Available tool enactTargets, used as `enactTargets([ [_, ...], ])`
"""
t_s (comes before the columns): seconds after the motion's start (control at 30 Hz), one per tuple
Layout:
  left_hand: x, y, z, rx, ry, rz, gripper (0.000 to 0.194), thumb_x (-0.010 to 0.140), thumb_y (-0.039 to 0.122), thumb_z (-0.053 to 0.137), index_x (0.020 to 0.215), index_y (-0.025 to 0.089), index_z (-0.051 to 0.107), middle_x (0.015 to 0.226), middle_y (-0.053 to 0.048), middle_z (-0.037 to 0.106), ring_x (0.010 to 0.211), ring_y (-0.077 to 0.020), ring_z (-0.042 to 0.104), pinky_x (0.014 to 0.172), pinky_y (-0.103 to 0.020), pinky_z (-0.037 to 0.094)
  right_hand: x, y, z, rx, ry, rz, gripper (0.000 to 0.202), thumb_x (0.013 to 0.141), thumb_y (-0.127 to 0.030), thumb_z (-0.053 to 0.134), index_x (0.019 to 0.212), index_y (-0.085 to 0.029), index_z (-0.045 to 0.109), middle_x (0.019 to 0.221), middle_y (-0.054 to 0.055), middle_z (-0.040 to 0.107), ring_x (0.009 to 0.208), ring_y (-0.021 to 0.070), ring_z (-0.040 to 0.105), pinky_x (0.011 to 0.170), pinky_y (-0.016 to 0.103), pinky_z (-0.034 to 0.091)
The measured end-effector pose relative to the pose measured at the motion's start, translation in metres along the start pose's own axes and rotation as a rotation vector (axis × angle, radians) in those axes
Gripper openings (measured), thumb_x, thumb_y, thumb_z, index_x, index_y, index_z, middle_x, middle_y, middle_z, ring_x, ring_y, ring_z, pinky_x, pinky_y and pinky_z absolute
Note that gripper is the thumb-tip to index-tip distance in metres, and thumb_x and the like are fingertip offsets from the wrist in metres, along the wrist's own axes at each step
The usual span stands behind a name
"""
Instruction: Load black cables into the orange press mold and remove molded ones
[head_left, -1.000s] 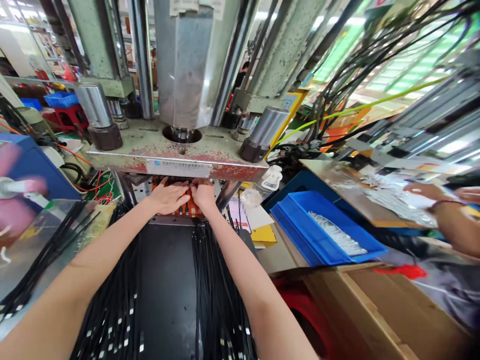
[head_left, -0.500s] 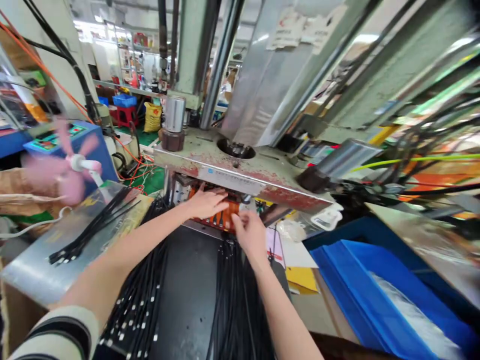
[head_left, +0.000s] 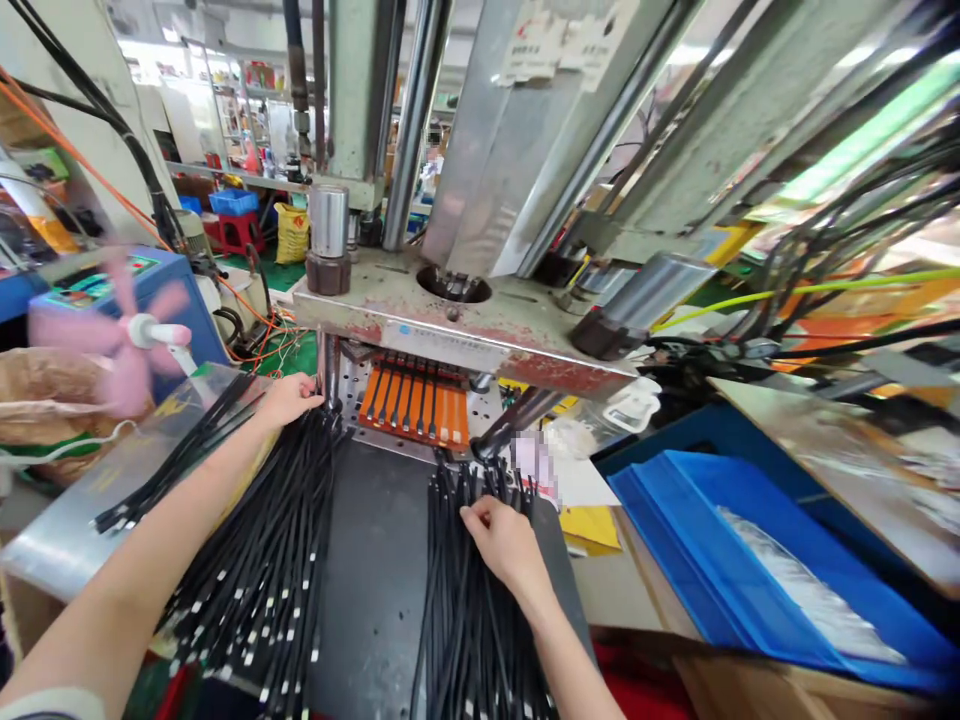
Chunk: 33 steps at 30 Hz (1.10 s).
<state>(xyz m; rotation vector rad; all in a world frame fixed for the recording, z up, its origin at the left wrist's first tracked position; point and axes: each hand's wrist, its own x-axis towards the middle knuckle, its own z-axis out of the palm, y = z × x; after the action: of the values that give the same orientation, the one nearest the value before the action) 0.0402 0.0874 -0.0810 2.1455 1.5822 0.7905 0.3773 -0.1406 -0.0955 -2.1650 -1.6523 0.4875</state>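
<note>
My left hand (head_left: 289, 400) is pinched at the upper end of the left bundle of black cables (head_left: 262, 530), beside the press post. Its fingertips close on a black cable there. Lower down, my right hand (head_left: 504, 540) pinches a black cable from the right cable bundle (head_left: 457, 600). Between and beyond the hands, an orange slotted mould (head_left: 450, 415) lies on the press bed. Several black strips with connector ends (head_left: 405, 400) sit in its left slots, while the slots at its right show bare orange.
The press's upper plate (head_left: 450, 335) hangs over the mould between metal posts. A black board (head_left: 375, 590) runs between the bundles. On the left are more cables on a metal sheet (head_left: 67, 530) and a spinning pink fan (head_left: 139, 330). Blue bins (head_left: 675, 520) stand at right.
Both hands have left the orange mould. My left hand has moved left to the left bundle, and my right hand has come down onto the right bundle. The mould's slots now show.
</note>
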Motion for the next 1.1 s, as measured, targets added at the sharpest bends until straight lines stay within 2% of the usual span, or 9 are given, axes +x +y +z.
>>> enactTargets([
  [0.17,-0.011,0.017,-0.022,-0.103,0.178,0.04,0.029,0.075,0.038,0.061,0.093,0.015,0.064,0.084,-0.004,0.068,0.069,-0.0147,0.061,0.067,-0.026,0.049,-0.013,-0.009,-0.01,0.452,0.139,-0.072,0.028,0.085,-0.045,0.053,0.093,-0.019,0.059,0.064,0.001,0.065,0.055,0.0171,0.059,0.057,0.027,0.045],
  [0.23,-0.017,0.037,-0.036,-0.092,0.317,0.158,0.027,0.076,0.034,0.061,0.094,0.016,0.067,0.086,-0.004,0.068,0.07,-0.0147,0.061,0.068,-0.027,0.048,-0.018,-0.026,-0.016,0.542,0.122,-0.15,0.032,0.085,-0.042,0.056,0.103,-0.016,0.06,0.064,0.0,0.063,0.053,0.015,0.056,0.054,0.026,0.045],
  [0.4,-0.041,0.111,-0.068,-0.035,0.569,0.497,0.013,0.081,0.023,0.061,0.088,0.017,0.069,0.078,-0.002,0.068,0.073,-0.0148,0.063,0.078,-0.029,0.049,-0.032,-0.079,-0.041,0.491,0.175,-0.424,0.021,0.092,-0.03,0.052,0.09,-0.018,0.069,0.086,0.005,0.073,0.069,0.0148,0.065,0.062,0.024,0.05],
  [0.47,-0.056,0.142,-0.076,-0.135,0.455,0.575,0.009,0.083,0.022,0.063,0.088,0.017,0.069,0.076,-0.001,0.067,0.067,-0.0127,0.061,0.07,-0.025,0.049,-0.038,-0.095,-0.051,0.519,0.189,-0.511,0.021,0.095,-0.027,0.05,0.099,-0.019,0.069,0.09,0.005,0.074,0.069,0.0132,0.067,0.065,0.023,0.051],
  [0.57,-0.076,0.185,-0.082,-0.317,0.039,0.665,0.012,0.088,0.025,0.06,0.094,0.019,0.069,0.077,0.0,0.066,0.061,-0.0096,0.057,0.056,-0.021,0.045,-0.043,-0.111,-0.064,0.572,0.213,-0.576,0.022,0.096,-0.026,0.049,0.106,-0.02,0.068,0.075,0.0,0.07,0.053,0.0099,0.06,0.06,0.022,0.049],
  [0.7,-0.085,0.222,-0.075,-0.375,-0.289,0.765,0.024,0.092,0.026,0.055,0.074,0.019,0.069,0.068,0.0,0.058,0.06,-0.0096,0.056,0.053,-0.02,0.045,-0.04,-0.117,-0.076,0.647,0.323,-0.515,0.019,0.094,-0.032,0.056,0.082,-0.02,0.065,0.061,-0.003,0.062,0.048,0.0093,0.053,0.055,0.021,0.045],
  [0.8,-0.081,0.236,-0.062,-0.526,-0.406,0.699,0.032,0.091,0.024,0.056,0.06,0.017,0.062,0.065,0.0,0.052,0.053,-0.0078,0.055,0.048,-0.018,0.046,-0.034,-0.114,-0.081,0.755,0.348,-0.433,0.027,0.093,-0.036,0.056,0.071,-0.02,0.056,0.058,-0.004,0.058,0.047,0.0087,0.049,0.052,0.021,0.042],
  [0.97,-0.071,0.247,-0.046,-0.669,-0.559,0.601,0.019,0.086,0.021,0.058,0.068,0.015,0.061,0.064,0.002,0.052,0.047,-0.0074,0.057,0.044,-0.018,0.047,-0.033,-0.104,-0.074,0.728,0.27,-0.475,0.031,0.097,-0.037,0.047,0.074,-0.019,0.057,0.063,-0.002,0.058,0.054,0.0096,0.052,0.056,0.021,0.042],
  [1.1,-0.058,0.257,-0.044,-0.599,-0.373,0.7,0.026,0.082,0.019,0.061,0.057,0.014,0.054,0.06,0.003,0.049,0.049,-0.006,0.05,0.044,-0.018,0.038,-0.031,-0.087,-0.048,0.62,0.164,-0.469,0.02,0.093,-0.034,0.054,0.089,-0.019,0.065,0.07,-0.001,0.062,0.059,0.0114,0.054,0.058,0.022,0.042],
])
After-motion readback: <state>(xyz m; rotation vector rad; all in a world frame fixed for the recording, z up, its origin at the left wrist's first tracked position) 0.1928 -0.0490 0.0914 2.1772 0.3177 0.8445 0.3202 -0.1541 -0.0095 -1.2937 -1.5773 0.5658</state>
